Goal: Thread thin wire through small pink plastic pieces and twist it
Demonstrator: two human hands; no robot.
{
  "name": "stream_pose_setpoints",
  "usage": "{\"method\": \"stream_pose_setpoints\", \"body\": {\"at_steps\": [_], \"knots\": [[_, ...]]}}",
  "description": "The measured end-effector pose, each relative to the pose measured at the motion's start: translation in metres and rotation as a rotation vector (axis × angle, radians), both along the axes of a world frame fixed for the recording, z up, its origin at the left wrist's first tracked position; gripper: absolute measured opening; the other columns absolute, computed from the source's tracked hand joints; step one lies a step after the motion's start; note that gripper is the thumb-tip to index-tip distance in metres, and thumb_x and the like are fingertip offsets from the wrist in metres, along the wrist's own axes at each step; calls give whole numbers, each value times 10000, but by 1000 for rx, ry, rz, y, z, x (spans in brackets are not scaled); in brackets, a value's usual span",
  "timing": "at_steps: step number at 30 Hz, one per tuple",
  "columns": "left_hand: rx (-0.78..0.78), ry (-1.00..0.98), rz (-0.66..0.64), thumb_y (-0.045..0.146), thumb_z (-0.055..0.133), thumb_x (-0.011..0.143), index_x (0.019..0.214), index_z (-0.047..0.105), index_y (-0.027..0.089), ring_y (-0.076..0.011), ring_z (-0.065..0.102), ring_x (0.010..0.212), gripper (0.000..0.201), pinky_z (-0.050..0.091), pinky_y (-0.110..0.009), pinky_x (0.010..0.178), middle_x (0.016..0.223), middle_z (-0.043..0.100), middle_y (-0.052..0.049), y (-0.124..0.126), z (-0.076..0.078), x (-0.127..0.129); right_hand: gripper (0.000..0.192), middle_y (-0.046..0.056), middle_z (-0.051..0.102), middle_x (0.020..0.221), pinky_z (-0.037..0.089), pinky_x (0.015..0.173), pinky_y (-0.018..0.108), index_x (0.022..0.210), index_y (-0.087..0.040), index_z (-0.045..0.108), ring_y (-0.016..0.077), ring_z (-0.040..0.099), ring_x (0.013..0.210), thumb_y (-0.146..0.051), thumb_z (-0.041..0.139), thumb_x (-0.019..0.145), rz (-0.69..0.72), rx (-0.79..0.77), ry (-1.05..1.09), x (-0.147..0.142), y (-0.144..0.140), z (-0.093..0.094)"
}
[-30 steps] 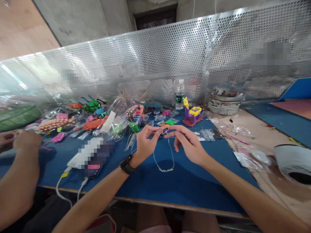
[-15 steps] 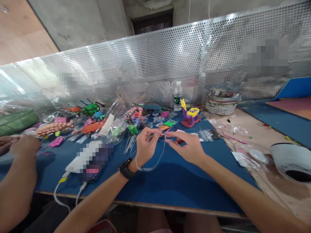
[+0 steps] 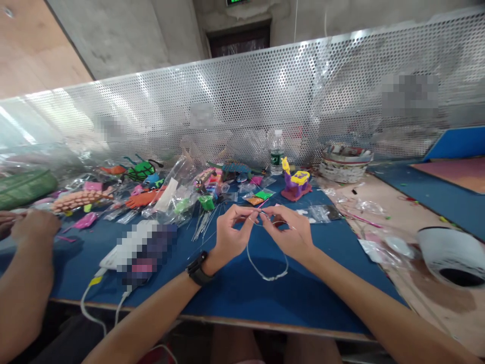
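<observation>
Here both hands' fingers, left hand (image 3: 231,233) and right hand (image 3: 290,233), pinch a thin, pale looped cord (image 3: 267,263).

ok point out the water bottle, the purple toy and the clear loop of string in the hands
water bottle (image 3: 277,150): head view, on its label band.
purple toy (image 3: 296,185): head view, on its purple body under the yellow top.
clear string (image 3: 270,277): head view, on the bottom of the hanging loop.
</observation>
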State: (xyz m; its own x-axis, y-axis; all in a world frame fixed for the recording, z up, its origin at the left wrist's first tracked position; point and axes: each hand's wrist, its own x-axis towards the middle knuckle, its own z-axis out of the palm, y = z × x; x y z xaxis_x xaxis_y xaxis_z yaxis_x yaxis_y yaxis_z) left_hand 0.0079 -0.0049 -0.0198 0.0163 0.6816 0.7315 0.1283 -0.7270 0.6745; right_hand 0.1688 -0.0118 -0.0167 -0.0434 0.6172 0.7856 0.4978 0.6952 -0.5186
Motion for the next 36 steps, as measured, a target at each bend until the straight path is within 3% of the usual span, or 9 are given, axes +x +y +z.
{"method": "stream_pose_setpoints", "body": {"at_steps": [6,14,17,20,26,36], "knots": [[19,58,27,279,679,893,886,672,173,-129,714,668,107,603,-252,641,957,758,-68,2,-1,-3,134,11,719,702,548,573,255,853,-228,712,138,656,561,-326,625,880,3,-31,44,-2,-1,2],[21,33,-38,230,674,894,882,660,169,-123,712,657,64,601,-245,628,961,752,-69,4,-2,-4,163,-34,558,561,434,450,212,770,-199,648,96,515,465,-333,637,863,184,-167,222,-6,-2,-3],[20,53,-83,212,667,896,874,658,161,-113,705,639,57,597,-240,618,966,750,-70,7,-1,-7,178,-40,544,564,457,459,209,763,-199,627,95,525,471,-348,642,860,222,-203,222,-5,0,-5],[25,81,-94,211,672,893,861,661,152,-104,697,617,67,592,-236,618,968,753,-74,10,2,-10,171,-37,562,586,501,488,206,795,-198,650,97,555,495,-358,655,855,204,-185,195,-3,3,-6],[70,165,14,244,688,883,918,726,160,-106,687,572,98,576,-232,573,949,770,-76,11,6,-12,175,-14,642,604,520,492,197,821,-203,710,101,588,497,-359,648,870,76,-82,154,-2,6,-5],[149,303,27,199,653,904,939,738,176,-95,695,595,94,570,-212,612,916,773,-48,11,9,-18,147,-14,685,633,554,539,193,834,-198,725,104,639,531,-310,643,883,40,-9,104,1,6,-4]]}}
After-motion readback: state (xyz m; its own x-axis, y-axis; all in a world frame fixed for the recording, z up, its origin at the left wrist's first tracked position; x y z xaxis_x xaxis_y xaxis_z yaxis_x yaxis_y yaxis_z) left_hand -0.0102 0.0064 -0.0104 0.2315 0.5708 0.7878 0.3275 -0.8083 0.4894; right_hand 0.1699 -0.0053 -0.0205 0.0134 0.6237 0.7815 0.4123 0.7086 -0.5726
